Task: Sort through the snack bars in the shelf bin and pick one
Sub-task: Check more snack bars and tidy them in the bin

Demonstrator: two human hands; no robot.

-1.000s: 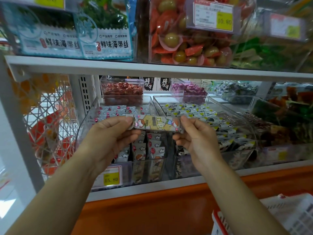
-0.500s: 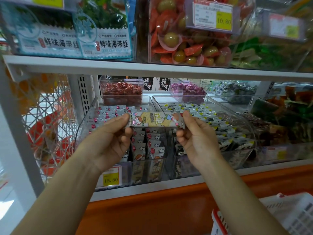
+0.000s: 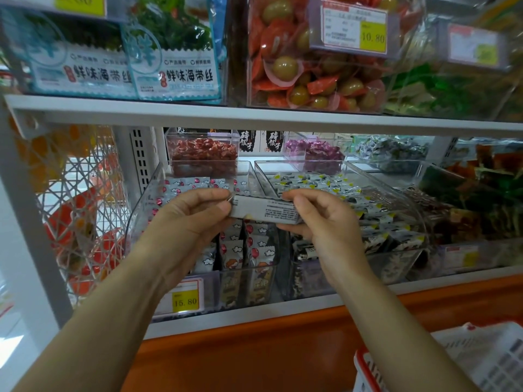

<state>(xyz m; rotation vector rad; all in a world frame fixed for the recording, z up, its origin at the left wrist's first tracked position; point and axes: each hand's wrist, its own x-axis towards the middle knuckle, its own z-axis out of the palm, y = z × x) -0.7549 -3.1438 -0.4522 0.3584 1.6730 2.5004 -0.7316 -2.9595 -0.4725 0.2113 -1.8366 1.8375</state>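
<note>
I hold one snack bar level in front of the shelf, its grey printed back turned toward me. My left hand pinches its left end and my right hand pinches its right end. Behind and below it stands the clear shelf bin with several more bars in white wrappers with red and cloud prints. Part of the bin's contents is hidden by my hands.
A second clear bin of black-and-yellow wrapped snacks sits to the right. A yellow price tag reads 15.80. The upper shelf overhangs closely. A white basket with red rim is at lower right, wire mesh on the left.
The bar has been flipped: its colourful cartoon front faced me before, its grey text side faces me now. Both hands stayed at its ends in about the same place.
</note>
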